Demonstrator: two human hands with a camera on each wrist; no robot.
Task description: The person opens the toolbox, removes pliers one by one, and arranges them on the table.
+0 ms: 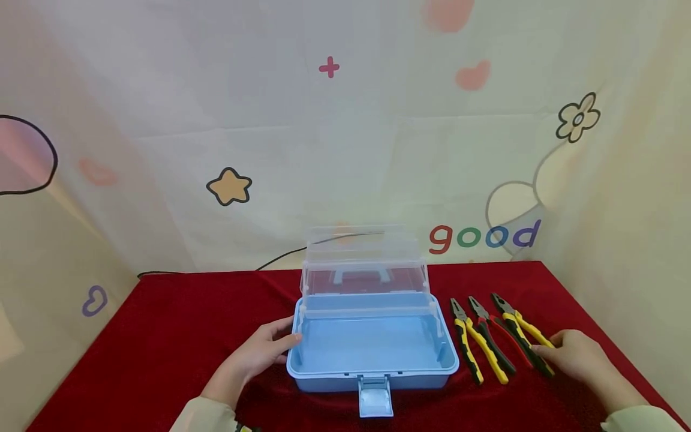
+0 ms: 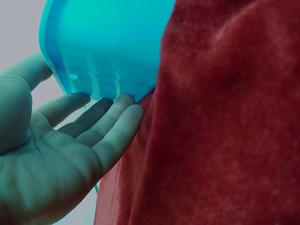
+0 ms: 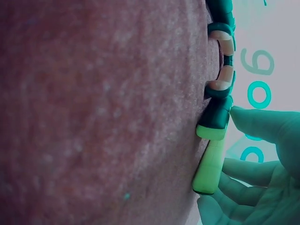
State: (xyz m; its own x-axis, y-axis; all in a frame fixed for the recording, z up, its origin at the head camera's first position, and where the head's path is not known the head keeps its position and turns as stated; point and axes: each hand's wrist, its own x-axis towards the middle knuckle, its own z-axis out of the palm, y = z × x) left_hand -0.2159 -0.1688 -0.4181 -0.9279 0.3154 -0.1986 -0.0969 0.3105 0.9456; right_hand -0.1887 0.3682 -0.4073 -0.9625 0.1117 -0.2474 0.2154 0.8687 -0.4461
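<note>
A light blue plastic toolbox stands with its clear lid raised and its front latch hanging down. My left hand holds the box's left side, thumb at the rim and fingers against the outer wall. To the right of the box lie three pliers side by side, jaws pointing away from me. At the rightmost, black-and-yellow combination pliers, my right hand grips the handles between thumb and fingers. The right wrist view shows the thumb on the black handle part and fingers beside the yellow handle.
Yellow-and-black pliers lie nearest the box, with red-and-black pliers in the middle. A red cloth covers the table. Behind hangs a pale printed curtain, and a dark cable runs along the back.
</note>
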